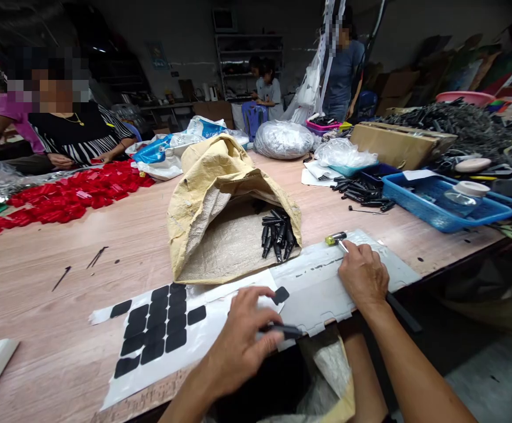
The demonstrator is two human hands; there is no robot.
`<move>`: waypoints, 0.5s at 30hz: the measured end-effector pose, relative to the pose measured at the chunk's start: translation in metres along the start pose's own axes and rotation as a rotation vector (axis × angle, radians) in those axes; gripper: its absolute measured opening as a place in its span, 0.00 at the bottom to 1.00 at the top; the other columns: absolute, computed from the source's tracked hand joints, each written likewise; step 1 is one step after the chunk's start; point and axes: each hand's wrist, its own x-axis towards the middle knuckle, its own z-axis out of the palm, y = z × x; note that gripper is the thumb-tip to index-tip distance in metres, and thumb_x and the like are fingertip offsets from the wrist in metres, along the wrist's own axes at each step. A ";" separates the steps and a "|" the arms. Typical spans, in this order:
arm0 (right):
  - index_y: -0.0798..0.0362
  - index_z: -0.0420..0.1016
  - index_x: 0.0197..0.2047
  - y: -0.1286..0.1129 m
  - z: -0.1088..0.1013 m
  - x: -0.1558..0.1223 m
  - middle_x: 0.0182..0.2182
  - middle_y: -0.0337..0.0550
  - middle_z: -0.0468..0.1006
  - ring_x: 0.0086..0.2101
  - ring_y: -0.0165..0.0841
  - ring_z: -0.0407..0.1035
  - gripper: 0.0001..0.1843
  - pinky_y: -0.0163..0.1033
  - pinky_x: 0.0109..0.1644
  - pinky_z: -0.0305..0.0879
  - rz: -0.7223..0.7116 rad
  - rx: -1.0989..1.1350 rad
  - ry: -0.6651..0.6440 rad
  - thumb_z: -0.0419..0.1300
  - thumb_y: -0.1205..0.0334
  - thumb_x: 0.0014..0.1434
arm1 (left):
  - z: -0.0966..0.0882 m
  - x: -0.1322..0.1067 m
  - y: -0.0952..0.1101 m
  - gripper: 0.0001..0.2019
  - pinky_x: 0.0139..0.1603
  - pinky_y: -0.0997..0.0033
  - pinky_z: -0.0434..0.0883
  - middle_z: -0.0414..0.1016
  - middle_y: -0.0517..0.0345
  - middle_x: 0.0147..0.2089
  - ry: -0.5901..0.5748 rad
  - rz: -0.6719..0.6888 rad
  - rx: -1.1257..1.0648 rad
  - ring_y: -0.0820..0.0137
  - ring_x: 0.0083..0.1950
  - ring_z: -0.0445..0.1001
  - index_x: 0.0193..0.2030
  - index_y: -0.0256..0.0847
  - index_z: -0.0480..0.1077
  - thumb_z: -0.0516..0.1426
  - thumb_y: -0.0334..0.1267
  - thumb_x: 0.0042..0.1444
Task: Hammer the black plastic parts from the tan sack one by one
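Observation:
My left hand (242, 338) is closed around a slim black part (285, 331) at the near table edge. Just beyond it a single black pad (280, 295) lies on a grey sheet (322, 288). My right hand (362, 275) rests on that sheet, fingers closed on a small tool with a yellow-green head (336, 238). To the left lies a white backing sheet (181, 352) with several black adhesive pads (157, 329). An open tan woven sack (221, 205) behind holds several black parts (278, 234).
A person in a striped top (77, 138) works a pile of red parts (68, 194) at the far left. Blue baskets (441, 208), loose black parts (361, 191), a cardboard box (401, 144) and plastic bags (282, 140) crowd the right and back. Other people stand behind.

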 end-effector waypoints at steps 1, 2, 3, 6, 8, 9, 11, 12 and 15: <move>0.50 0.75 0.58 0.000 0.000 0.000 0.41 0.50 0.74 0.39 0.38 0.65 0.18 0.42 0.36 0.51 0.001 0.003 -0.001 0.53 0.64 0.67 | 0.005 -0.009 0.003 0.08 0.68 0.46 0.61 0.63 0.55 0.68 -0.070 0.015 0.018 0.52 0.69 0.59 0.46 0.53 0.77 0.58 0.46 0.66; 0.51 0.75 0.58 0.000 0.000 0.000 0.40 0.50 0.74 0.39 0.38 0.64 0.18 0.42 0.36 0.51 0.003 0.005 -0.001 0.53 0.64 0.67 | 0.011 -0.018 0.003 0.07 0.69 0.45 0.60 0.61 0.56 0.71 -0.130 0.031 0.049 0.50 0.70 0.57 0.47 0.54 0.77 0.59 0.45 0.65; 0.51 0.75 0.57 0.000 0.000 0.000 0.40 0.50 0.73 0.39 0.38 0.64 0.18 0.42 0.36 0.51 0.005 0.007 -0.001 0.53 0.64 0.67 | 0.018 -0.025 0.001 0.07 0.69 0.42 0.60 0.59 0.56 0.73 -0.175 0.048 0.090 0.48 0.71 0.55 0.46 0.53 0.78 0.60 0.44 0.64; 0.51 0.75 0.57 0.000 0.000 -0.001 0.40 0.50 0.73 0.39 0.38 0.64 0.18 0.42 0.36 0.51 0.000 -0.003 0.003 0.53 0.64 0.67 | 0.038 -0.043 -0.011 0.10 0.67 0.33 0.59 0.54 0.54 0.76 -0.201 0.100 0.204 0.39 0.72 0.53 0.44 0.51 0.78 0.67 0.40 0.54; 0.51 0.75 0.57 -0.001 0.000 -0.001 0.40 0.50 0.73 0.39 0.38 0.64 0.18 0.42 0.36 0.50 -0.005 -0.017 0.010 0.53 0.64 0.67 | 0.041 -0.046 -0.013 0.15 0.66 0.33 0.61 0.54 0.52 0.76 -0.166 0.112 0.204 0.38 0.72 0.53 0.45 0.51 0.78 0.70 0.40 0.50; 0.51 0.75 0.57 -0.001 0.000 -0.002 0.39 0.49 0.73 0.38 0.38 0.64 0.18 0.42 0.35 0.49 -0.007 -0.025 0.014 0.52 0.64 0.67 | 0.039 -0.044 -0.011 0.16 0.66 0.36 0.62 0.57 0.52 0.75 -0.138 0.098 0.177 0.40 0.71 0.55 0.46 0.51 0.77 0.69 0.40 0.50; 0.52 0.75 0.57 -0.001 0.000 -0.002 0.39 0.49 0.73 0.38 0.38 0.64 0.18 0.42 0.35 0.48 -0.011 -0.041 0.022 0.51 0.64 0.68 | 0.025 -0.029 -0.004 0.14 0.65 0.43 0.66 0.66 0.51 0.69 -0.050 0.047 0.098 0.48 0.68 0.62 0.49 0.52 0.76 0.66 0.41 0.56; 0.52 0.75 0.57 -0.002 0.000 -0.002 0.39 0.49 0.73 0.38 0.38 0.63 0.18 0.42 0.35 0.48 -0.015 -0.048 0.025 0.51 0.64 0.68 | 0.015 -0.017 -0.001 0.11 0.64 0.47 0.67 0.70 0.50 0.65 0.010 0.016 0.060 0.51 0.65 0.66 0.50 0.51 0.76 0.63 0.41 0.60; 0.53 0.75 0.56 -0.002 0.000 -0.002 0.39 0.50 0.72 0.37 0.38 0.63 0.18 0.42 0.34 0.47 -0.030 -0.064 0.029 0.51 0.63 0.69 | -0.019 0.044 -0.003 0.11 0.57 0.53 0.73 0.78 0.49 0.54 0.226 -0.085 -0.005 0.57 0.56 0.74 0.52 0.46 0.75 0.56 0.43 0.67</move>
